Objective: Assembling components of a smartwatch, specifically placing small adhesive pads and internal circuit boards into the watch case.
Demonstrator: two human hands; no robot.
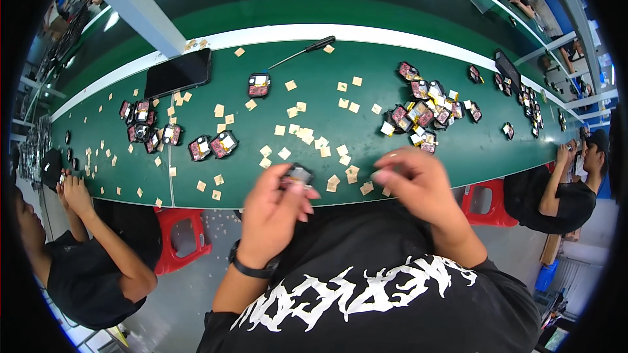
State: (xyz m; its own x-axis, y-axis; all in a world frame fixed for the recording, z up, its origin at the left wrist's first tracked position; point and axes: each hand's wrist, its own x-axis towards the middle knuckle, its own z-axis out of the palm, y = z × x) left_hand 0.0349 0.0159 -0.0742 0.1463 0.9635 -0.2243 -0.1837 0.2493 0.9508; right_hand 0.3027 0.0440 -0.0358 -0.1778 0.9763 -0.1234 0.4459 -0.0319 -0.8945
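In my left hand [267,212] is a small black electronic module [299,174], gripped between thumb and fingers near the table's front edge. My right hand [418,180] hovers to the right of it, its thumb and fingers bent close together. Whether anything sits between those fingertips is too small to make out. Between and beyond both hands, many small beige squares [305,133] lie scattered on the green table [248,150]. Beyond my right hand is a heap of modules [424,115] with black rims, reddish boards and white-and-yellow parts.
Two modules [212,146] lie left of centre, beside another cluster [140,117]. A single module [259,85] sits near a screwdriver [303,51] at the back. A dark flat tablet-like panel [178,73] lies far left. Co-workers sit on both sides, near red stools [183,238].
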